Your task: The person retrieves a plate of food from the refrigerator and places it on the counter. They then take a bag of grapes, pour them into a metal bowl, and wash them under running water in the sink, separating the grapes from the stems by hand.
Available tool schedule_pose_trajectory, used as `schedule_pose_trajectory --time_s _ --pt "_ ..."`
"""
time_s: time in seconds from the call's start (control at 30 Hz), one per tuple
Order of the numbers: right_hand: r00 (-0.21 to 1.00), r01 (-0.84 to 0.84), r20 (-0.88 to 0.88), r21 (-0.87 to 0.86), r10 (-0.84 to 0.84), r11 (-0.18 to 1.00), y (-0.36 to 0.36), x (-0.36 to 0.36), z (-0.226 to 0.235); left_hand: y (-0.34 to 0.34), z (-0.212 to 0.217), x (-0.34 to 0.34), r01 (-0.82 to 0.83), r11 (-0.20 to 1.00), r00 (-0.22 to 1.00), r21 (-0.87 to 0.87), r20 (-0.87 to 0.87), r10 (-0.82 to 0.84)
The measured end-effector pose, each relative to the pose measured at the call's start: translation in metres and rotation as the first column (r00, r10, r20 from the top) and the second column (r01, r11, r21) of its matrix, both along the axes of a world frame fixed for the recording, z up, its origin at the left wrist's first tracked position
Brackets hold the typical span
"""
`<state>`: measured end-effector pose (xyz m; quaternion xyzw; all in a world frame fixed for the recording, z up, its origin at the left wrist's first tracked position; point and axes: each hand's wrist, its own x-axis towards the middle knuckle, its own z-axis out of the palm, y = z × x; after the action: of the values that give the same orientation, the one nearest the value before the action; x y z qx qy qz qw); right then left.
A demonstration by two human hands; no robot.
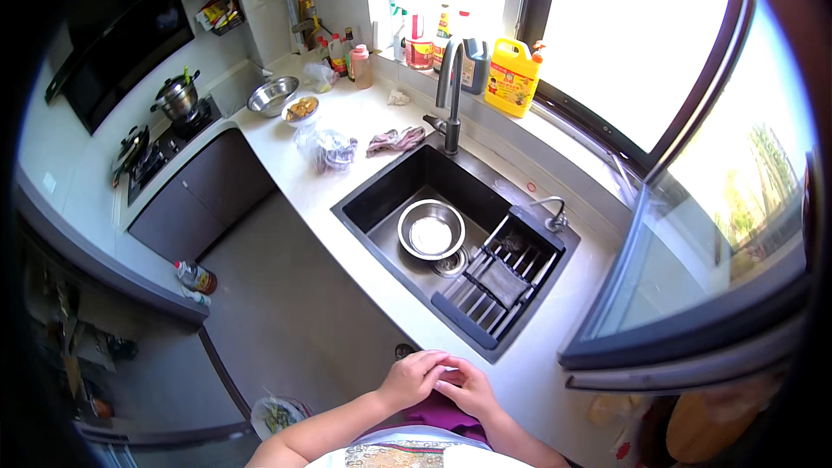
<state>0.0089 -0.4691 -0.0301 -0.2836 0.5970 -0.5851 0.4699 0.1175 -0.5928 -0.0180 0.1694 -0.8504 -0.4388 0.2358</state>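
My left hand (414, 380) and my right hand (468, 390) meet in front of my body, just off the counter's front edge. Their fingers are curled and pressed together, fingertips touching, and I see nothing held in them. Ahead lies a dark sink (373, 205) set into the white counter. A round metal bowl (432, 253) sits in its basin beside the drain (451, 263). Across the sink's right part rests a drying rack (464, 321) with metal bars and a grey cloth-like piece (503, 282) on it.
A tall faucet (451, 95) and a small curved tap (557, 218) stand behind the sink. A striped rag (395, 141), plastic bag (328, 152), food bowl (301, 111) and metal basin (272, 96) lie leftward. A yellow jug (513, 78) stands by the open window (702, 234).
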Motion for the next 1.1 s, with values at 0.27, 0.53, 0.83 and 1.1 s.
schedule_pose_trajectory --time_s 0.27,0.53,0.83,1.1 --pt "0.998 -0.069 0.01 0.036 0.068 0.997 -0.178 -0.009 0.008 -0.171 0.017 -0.008 -0.088 0.993 0.993 0.075 0.087 0.081" --pt "0.974 0.169 0.114 0.197 -0.193 0.966 -0.271 0.003 -0.008 -0.293 -0.003 -0.012 0.208 0.956 0.971 0.209 0.074 -0.228" --pt "0.809 0.459 0.247 0.301 -0.533 0.836 -0.398 0.049 0.012 -0.493 -0.039 0.02 -0.058 0.92 0.996 0.387 0.08 0.029" --pt "0.837 0.469 0.175 0.258 -0.518 0.845 -0.488 0.027 0.008 -0.597 -0.006 -0.025 -0.265 0.936 0.959 0.231 -0.039 0.281"
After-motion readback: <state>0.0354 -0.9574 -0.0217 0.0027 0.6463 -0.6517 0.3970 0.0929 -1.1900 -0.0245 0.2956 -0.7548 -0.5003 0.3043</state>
